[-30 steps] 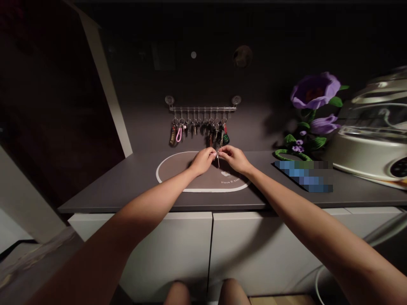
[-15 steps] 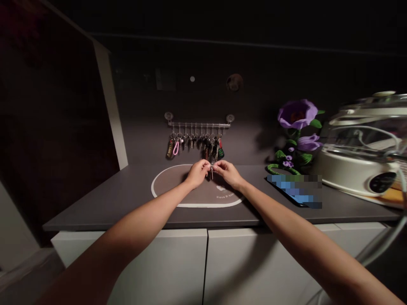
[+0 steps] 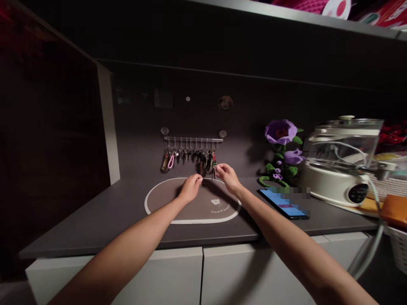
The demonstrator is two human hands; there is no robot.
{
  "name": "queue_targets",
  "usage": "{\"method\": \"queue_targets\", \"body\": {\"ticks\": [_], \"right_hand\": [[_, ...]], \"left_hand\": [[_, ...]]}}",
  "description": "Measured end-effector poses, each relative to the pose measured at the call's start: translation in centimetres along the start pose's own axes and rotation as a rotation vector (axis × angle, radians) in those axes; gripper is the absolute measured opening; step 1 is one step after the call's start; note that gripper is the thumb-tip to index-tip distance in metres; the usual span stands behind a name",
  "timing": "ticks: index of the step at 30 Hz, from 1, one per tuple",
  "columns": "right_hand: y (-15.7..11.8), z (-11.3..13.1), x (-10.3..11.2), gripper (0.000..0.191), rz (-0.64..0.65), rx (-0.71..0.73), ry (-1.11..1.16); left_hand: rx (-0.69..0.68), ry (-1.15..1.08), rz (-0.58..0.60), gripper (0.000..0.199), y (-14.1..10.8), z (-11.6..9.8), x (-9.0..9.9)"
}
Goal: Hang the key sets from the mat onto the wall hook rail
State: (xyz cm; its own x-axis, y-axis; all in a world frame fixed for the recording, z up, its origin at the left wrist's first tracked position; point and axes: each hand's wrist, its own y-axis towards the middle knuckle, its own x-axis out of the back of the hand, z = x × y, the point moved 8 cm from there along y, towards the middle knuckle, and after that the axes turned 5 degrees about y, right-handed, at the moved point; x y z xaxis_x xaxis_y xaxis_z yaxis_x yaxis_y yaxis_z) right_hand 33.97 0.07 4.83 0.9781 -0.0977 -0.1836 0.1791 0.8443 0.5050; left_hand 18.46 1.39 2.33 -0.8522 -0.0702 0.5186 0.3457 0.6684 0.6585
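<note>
My right hand [image 3: 228, 177] is raised near the right end of the key rack [image 3: 193, 139], thumb and fingers pinching a small silvery key [image 3: 215, 173] that points down. Lower and to the left, my left hand [image 3: 191, 187] hovers over the oval brown mat [image 3: 165, 199] with its fingers curled together; what they hold, if anything, is hidden. Several key bunches hang from the clear rack's hooks, among them a pink loop strap [image 3: 171, 161] and a brown tag [image 3: 164, 162] at the left end. Dark keys [image 3: 203, 159] crowd the right half.
On the counter [image 3: 95, 212], a phone [image 3: 282, 204] lies right of the mat. Behind it stands a purple flower decoration [image 3: 280, 132], then a white appliance with a clear top [image 3: 333, 182] and a cable. A shelf edge [image 3: 286, 17] runs overhead.
My hands, together at the key before, have come apart. The right one has lifted the key towards the rack's right end; the left has drawn back leftward. The camera view has tilted up.
</note>
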Motion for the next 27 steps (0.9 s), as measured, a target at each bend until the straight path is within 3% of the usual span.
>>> {"method": "queue_targets", "body": {"ticks": [7, 12, 17, 27], "right_hand": [[4.8, 1.9, 1.6, 0.022, -0.144, -0.064, 0.004], [7.5, 2.8, 1.4, 0.009, -0.199, -0.119, -0.001], [8.8, 3.0, 1.2, 0.012, -0.274, -0.160, -0.069], [9.6, 1.3, 2.2, 0.012, -0.287, -0.223, -0.170]], "left_hand": [[0.034, -0.018, 0.029, 0.018, 0.1, 0.5, -0.3], [0.053, -0.032, 0.036, 0.019, 0.2, 0.9, -0.4], [0.063, -0.039, 0.043, 0.018, 0.3, 1.4, -0.7], [0.083, -0.042, 0.047, 0.019, 0.3, 1.8, -0.7]]}}
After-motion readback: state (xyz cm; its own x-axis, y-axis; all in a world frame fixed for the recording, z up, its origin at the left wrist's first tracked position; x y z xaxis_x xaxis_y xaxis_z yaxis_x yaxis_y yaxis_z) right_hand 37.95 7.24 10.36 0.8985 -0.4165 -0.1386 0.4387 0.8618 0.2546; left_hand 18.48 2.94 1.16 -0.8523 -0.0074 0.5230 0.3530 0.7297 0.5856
